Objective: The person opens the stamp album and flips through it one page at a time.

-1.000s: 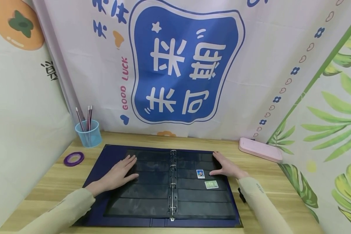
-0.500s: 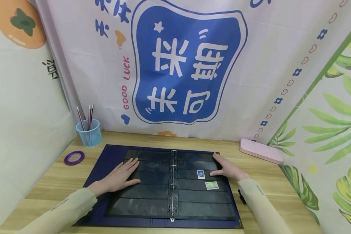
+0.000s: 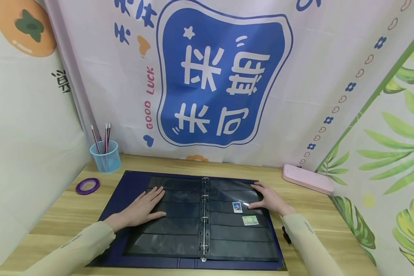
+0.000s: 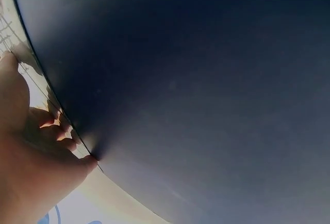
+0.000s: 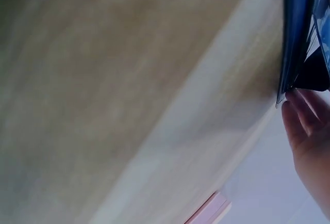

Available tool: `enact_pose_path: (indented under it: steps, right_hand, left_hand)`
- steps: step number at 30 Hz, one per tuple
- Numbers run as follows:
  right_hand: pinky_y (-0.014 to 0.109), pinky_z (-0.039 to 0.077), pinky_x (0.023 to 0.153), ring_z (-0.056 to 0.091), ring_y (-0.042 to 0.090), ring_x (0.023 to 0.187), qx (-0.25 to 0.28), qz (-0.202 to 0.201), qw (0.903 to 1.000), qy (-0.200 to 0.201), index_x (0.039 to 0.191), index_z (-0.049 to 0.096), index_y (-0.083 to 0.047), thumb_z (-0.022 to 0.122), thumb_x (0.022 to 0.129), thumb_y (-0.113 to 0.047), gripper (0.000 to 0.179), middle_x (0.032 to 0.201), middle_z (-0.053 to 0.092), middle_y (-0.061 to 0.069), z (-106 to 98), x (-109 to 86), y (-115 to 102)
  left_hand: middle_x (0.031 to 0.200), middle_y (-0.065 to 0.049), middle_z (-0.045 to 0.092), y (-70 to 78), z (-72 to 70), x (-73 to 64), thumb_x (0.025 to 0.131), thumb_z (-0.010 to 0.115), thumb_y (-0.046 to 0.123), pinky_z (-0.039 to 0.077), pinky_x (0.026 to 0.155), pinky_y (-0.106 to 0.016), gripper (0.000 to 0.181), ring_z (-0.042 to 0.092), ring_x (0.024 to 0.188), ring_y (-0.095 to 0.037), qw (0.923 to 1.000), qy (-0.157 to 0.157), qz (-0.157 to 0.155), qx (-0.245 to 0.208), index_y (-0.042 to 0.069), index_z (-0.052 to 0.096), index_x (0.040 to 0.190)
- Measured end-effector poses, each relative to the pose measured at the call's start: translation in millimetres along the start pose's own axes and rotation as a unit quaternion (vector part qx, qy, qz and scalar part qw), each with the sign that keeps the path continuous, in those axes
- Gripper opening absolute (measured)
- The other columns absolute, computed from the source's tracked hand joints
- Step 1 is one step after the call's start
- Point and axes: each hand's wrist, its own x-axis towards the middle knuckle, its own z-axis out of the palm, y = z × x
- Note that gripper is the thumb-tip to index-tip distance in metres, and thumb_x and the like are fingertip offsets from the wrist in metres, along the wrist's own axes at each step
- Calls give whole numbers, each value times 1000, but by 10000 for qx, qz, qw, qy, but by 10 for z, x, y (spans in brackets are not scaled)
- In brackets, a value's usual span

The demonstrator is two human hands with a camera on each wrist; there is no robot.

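Note:
A dark blue ring-binder stamp album (image 3: 131,182) lies spread on the table. My left hand (image 3: 138,210) rests with straight fingers on the black pocket page (image 3: 179,226) on the left. At the outer edge of the right pocket page (image 3: 241,250), my right hand (image 3: 271,200) pinches the sheet, thumb above and fingers at the edge. That sheet bows up near its top corner. Close to the right thumb are a blue picture stamp (image 3: 237,207) and a green stamp (image 3: 250,220). The right wrist view shows the fingertips (image 5: 290,111) by a raised dark page corner (image 5: 315,72).
Metal rings (image 3: 204,219) run down the album's middle. At the back left stand a blue pencil cup (image 3: 106,158) and a purple tape roll (image 3: 87,186). A pink case (image 3: 308,178) lies at the back right. A black object (image 3: 286,235) sits under the right forearm.
My right fingers have drawn in slightly, and the right page now bows near its top corner. My left hand slid slightly inward and has since stayed on the left page.

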Motion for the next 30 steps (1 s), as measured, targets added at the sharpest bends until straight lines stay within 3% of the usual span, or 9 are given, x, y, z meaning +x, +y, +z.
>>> enact_pose_path:
  steps: [3,7,12,16,20,23,27,30]
  right_hand:
    - [40,48,80,53,29,98,-94,21,9999,97,142,53,-2,84,70,-54,94,117,51,19,19,-3,7]
    - [26,30,65,35,17,77,-75,128,9999,41,142,54,-4,84,68,-55,95,92,39,6,15,-3,1]
    - [25,31,64,35,15,75,58,174,9998,104,144,50,0,86,68,-53,99,89,43,6,-15,-9,-14]
    - [23,37,66,43,16,76,557,279,9977,252,147,42,4,88,71,-41,100,93,49,10,-53,-21,-15]
    - [22,52,70,61,22,85,1763,453,9826,360,149,31,11,83,80,-20,91,103,57,23,-129,-61,-19]
    - [29,59,75,68,29,95,2526,649,9651,248,142,37,15,73,88,-12,70,112,60,31,-217,-118,-27]
    - [37,61,83,68,28,98,2939,692,9527,-346,128,50,14,59,99,-13,41,113,63,30,-332,-198,-10]
    - [42,60,86,68,22,94,3098,586,9452,-844,132,45,14,50,103,-12,39,113,63,31,-397,-240,7]
  left_hand:
    - [161,-21,31,-1,5,0,94,56,57,25,115,-68,84,28,149,-44,10000,2,4,-10,-1,36,152]
    - [161,-21,31,-4,17,-2,94,56,57,25,115,-68,84,28,148,-44,10000,1,6,-13,-1,36,152]
    - [160,-22,31,-9,15,-2,94,56,58,25,115,-68,85,28,148,-44,10000,9,7,-29,-1,36,152]
    - [161,-22,30,-9,-11,2,94,56,58,24,115,-68,85,28,149,-45,10000,-55,37,-49,-1,36,152]
    - [161,-22,29,-6,-50,8,94,56,58,23,115,-68,86,27,149,-45,9998,-140,72,-110,-1,35,152]
    - [161,-22,29,-9,-65,10,94,56,58,23,115,-68,85,27,149,-45,9998,-155,76,-132,-1,35,152]
    - [161,-22,29,-13,-59,9,94,56,58,23,115,-68,85,27,149,-45,9998,-158,63,-132,-1,35,152]
    - [161,-22,29,-12,-51,15,94,56,58,23,115,-69,86,26,149,-45,9997,-166,59,-162,-1,35,152]
